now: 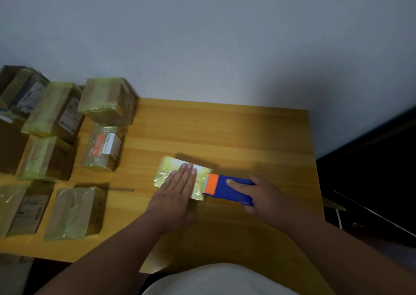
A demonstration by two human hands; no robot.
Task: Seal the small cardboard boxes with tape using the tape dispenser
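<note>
Your left hand (pixel 177 185) lies flat, pinning the small box (pixel 180 171) to the surface (pixel 225 132) so it won't slide; your right hand (pixel 261 195) grips the tape dispenser (pixel 227 189) at the box's edge.

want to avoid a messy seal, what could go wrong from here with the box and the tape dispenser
1. The left hand only lies flat on the small box; a pull from the tape dispenser could slide the box on the smooth table.
2. The dispenser's toothed orange end sits close to the left fingertips, so a slip might nick them.
3. The right hand holds the dispenser at the box's right edge; a skewed pull may wrinkle the tape.
</note>
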